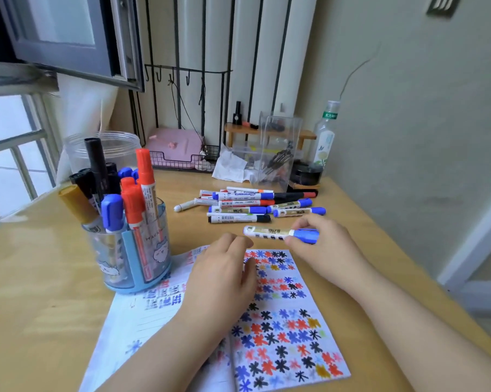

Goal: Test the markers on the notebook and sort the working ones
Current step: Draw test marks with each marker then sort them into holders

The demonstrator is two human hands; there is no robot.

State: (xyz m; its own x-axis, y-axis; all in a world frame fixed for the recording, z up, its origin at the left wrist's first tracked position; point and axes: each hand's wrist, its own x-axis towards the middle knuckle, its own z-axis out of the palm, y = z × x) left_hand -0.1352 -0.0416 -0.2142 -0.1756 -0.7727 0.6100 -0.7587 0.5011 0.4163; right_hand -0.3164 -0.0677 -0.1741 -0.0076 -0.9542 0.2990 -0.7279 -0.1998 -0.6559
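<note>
Right hand: our right hand [320, 244] pinches a blue-capped white marker with a gold label [281, 234] at its cap end, thumb and fingers curled round it; the marker lies level in the air, just above the top edge of the notebook.
Left hand: our left hand [224, 267] rests palm down on the open notebook, fingers loosely bent, gripping nothing; its fingertips lie near the free end of the held marker but apart from it.
Notebook: the open white notebook [283, 329] lies on the pale wooden bench [40, 278]; its right page is covered with blue, red, black and yellow star-shaped test marks.
Sorted pile: a cluster of loose capped markers, blue, red and black [250, 203], lies on the bench beyond our hands, mostly side by side.
Pen cup: a clear plastic cup with a blue band and cartoon print [131, 258] stands left of the notebook, touching its corner, packed with upright red, blue, black and gold-capped markers.
Back of bench: a clear acrylic box [278, 148], a clear plastic bottle with a green label [324, 137] and a pink case in a black wire basket [176, 148] stand along the wall.
</note>
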